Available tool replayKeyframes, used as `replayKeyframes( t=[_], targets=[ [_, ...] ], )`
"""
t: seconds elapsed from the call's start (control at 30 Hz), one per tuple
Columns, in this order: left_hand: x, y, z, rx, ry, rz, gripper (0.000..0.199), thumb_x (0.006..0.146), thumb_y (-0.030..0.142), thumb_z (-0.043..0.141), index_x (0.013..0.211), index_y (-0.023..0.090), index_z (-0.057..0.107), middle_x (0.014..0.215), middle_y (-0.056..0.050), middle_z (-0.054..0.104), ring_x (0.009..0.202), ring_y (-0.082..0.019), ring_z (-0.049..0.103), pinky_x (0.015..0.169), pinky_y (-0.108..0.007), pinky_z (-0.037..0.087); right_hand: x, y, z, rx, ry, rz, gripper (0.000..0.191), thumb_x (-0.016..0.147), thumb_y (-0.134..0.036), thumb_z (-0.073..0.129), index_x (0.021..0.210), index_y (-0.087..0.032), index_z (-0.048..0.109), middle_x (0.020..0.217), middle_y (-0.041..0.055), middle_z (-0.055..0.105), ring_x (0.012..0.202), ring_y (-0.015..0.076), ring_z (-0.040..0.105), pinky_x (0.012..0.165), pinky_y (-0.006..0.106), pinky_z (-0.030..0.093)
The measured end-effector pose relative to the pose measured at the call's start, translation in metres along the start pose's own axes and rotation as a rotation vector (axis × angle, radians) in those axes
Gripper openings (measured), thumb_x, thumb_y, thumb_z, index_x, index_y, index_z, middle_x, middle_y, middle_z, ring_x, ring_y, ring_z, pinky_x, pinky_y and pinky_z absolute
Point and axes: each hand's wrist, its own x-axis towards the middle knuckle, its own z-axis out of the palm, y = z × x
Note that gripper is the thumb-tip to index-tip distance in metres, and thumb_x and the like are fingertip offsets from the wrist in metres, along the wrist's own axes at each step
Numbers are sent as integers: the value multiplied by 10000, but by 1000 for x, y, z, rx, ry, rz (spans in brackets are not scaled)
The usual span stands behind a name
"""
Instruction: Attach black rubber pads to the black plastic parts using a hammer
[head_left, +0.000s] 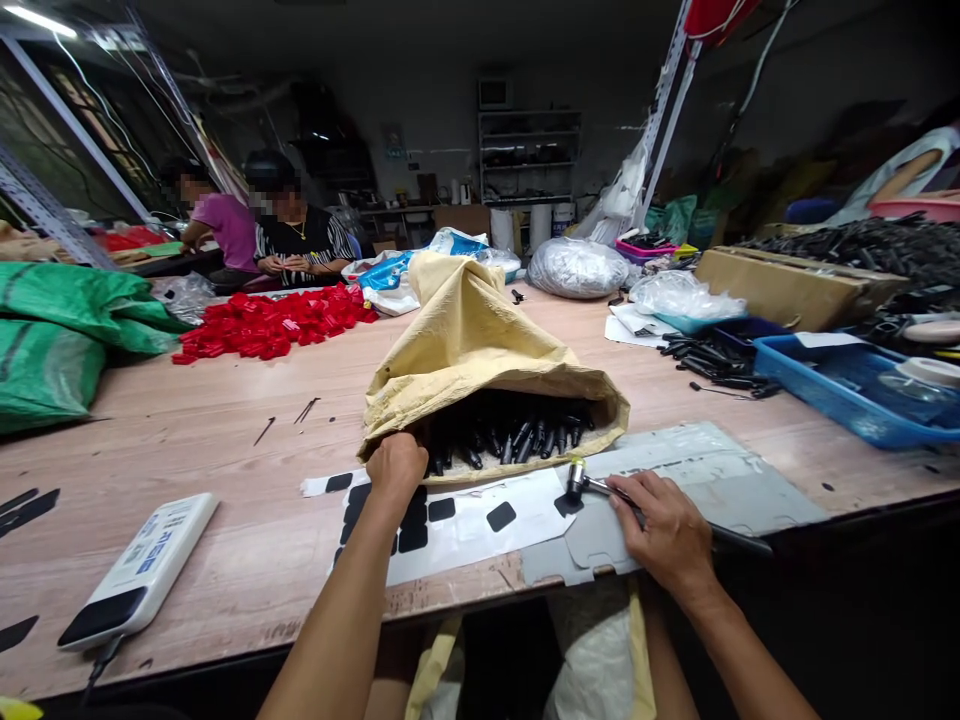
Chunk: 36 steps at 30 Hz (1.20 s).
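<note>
My left hand [397, 467] is closed at the lower left edge of the mouth of a yellow sack [480, 330]; its fingertips are hidden. Inside the sack lie several black tube-like parts [525, 440]. My right hand [664, 525] is wrapped round the handle of a small hammer [576, 478], whose head is over a dark patch on a white sheet [480, 545]. Black rounded squares [501, 516] are on that sheet, in front of the sack. Under my right hand is a grey board [697, 470].
A white power bank [142, 565] with a cable lies left. Red parts [277, 320] and green sacks [52, 350] are farther left. At right stand a blue tray [840, 390], black parts [712, 362] and a cardboard box [780, 285]. Two people [300, 235] sit across the table.
</note>
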Motion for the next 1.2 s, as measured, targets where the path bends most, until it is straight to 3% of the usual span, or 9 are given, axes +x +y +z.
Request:
replayKeyframes(
  t=[0.1,0.2,0.3,0.37,0.5,0.77,0.9,1.0,1.2],
  targets=[
    [-14,1,-6,-18,49,82,236,936,253,505,1004,140,701,1022,-189,707,1046,-340,653,885,-428,505,-1,1,1,-3,2,-3,211,945,-297,556,1093,-262,701,930,26,665,875,205,575,792,329,424],
    [-42,7,-9,-125,88,342,239,992,287,461,1117,182,636,1116,-123,666,1098,-277,596,958,-381,470,-1,1,1,-1,3,-6,211,948,-295,555,1098,-259,699,933,28,665,876,207,574,796,332,425],
    [-77,13,-2,-254,-10,597,170,988,251,485,1085,207,618,1048,-76,644,1014,-251,577,904,-371,472,-1,0,1,1,3,-7,214,946,-294,557,1104,-258,696,933,29,666,876,210,573,805,335,426],
    [-98,16,6,-307,-106,648,144,976,218,500,1064,211,614,1030,-65,635,998,-248,566,884,-377,464,-1,0,0,2,-1,-8,216,942,-295,560,1106,-258,695,933,29,667,879,211,576,807,335,428],
    [-118,16,23,-451,-220,697,126,919,187,580,1029,224,627,1026,-49,627,999,-241,546,880,-373,437,-1,1,2,9,2,-12,220,941,-307,564,1107,-255,699,933,30,672,877,210,582,799,339,434],
    [-108,11,40,-660,-239,631,140,796,191,720,929,218,684,916,-26,625,906,-217,543,831,-345,408,6,-2,-8,92,-65,1,217,984,-326,520,1081,-247,697,927,40,664,891,215,593,818,353,463],
    [-110,11,39,-683,-235,622,134,774,182,726,898,217,690,880,-17,627,883,-211,542,802,-331,399,7,-31,-22,295,-39,66,235,999,-328,500,1146,-254,668,1003,52,670,970,214,620,869,342,490],
    [-111,12,39,-681,-230,613,159,744,154,724,886,211,679,869,-13,618,874,-207,540,792,-324,398,5,-62,-28,479,-95,83,248,1003,-312,497,1192,-270,652,1021,47,673,973,199,638,857,314,511],
    [-112,14,40,-676,-208,566,174,714,122,705,851,208,638,883,-12,603,891,-207,533,790,-318,401,3,-103,-30,532,-150,36,312,1013,-256,477,1278,-292,638,945,30,659,874,162,640,771,268,509]
  ],
)
